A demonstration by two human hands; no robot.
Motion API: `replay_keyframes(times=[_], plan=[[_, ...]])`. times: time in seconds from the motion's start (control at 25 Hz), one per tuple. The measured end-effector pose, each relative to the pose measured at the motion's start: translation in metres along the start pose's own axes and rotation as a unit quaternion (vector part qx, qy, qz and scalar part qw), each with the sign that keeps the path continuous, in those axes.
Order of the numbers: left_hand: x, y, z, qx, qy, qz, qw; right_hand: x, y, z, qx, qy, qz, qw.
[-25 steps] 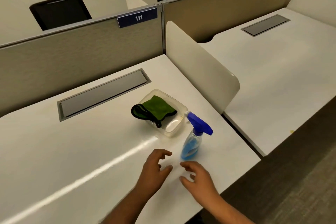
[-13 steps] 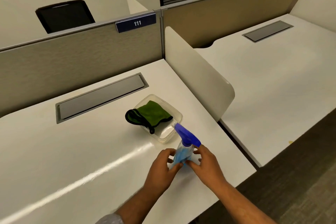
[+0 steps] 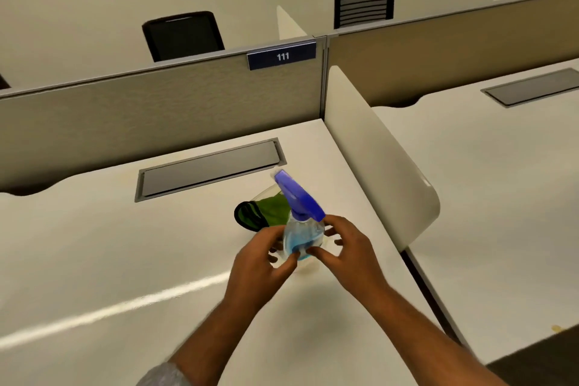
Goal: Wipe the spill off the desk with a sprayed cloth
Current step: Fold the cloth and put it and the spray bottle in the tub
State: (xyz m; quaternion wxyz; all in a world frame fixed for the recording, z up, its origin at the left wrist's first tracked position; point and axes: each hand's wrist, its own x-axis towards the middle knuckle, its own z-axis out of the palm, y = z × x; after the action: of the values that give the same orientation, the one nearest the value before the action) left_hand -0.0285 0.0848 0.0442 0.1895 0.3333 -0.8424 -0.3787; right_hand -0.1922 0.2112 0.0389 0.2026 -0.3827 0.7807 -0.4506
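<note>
A clear spray bottle [image 3: 302,236] with blue liquid and a blue trigger head is held up above the white desk [image 3: 94,260], tilted with its nozzle pointing away to the left. My left hand [image 3: 258,266] grips its left side and my right hand [image 3: 349,255] grips its right side. Behind the bottle, a green cloth with a black edge [image 3: 261,213] lies in a clear plastic container [image 3: 266,191], mostly hidden by the bottle and my hands. No spill is plainly visible on the desk.
A grey cable cover [image 3: 210,169] is set into the desk's back. A white curved divider [image 3: 382,160] stands on the right, with a neighbouring desk [image 3: 501,197] beyond it. A beige partition with sign 111 [image 3: 282,56] runs along the back. Black chairs [image 3: 183,34] stand behind.
Both hands reached the bottle standing on the desk, closed on it, and lifted it up in front of the container. The camera view has shifted down and closer.
</note>
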Motion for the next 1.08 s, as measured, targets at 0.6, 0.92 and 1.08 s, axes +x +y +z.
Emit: replay_keyframes(times=[0.6,0.92,1.08], plan=[[0.009,-0.036,0.051,-0.008,0.057,-0.213,0.975,0.028,0.042,0.02,0.008,-0.061,0.106,0.992],[0.006,-0.028,0.055,-0.049,0.023,-0.233,0.971,-0.005,0.046,0.022,-0.016,-0.006,0.145,0.989],[-0.004,-0.035,0.052,-0.045,0.025,-0.219,0.974,-0.021,0.048,0.032,-0.024,0.001,0.146,0.989]])
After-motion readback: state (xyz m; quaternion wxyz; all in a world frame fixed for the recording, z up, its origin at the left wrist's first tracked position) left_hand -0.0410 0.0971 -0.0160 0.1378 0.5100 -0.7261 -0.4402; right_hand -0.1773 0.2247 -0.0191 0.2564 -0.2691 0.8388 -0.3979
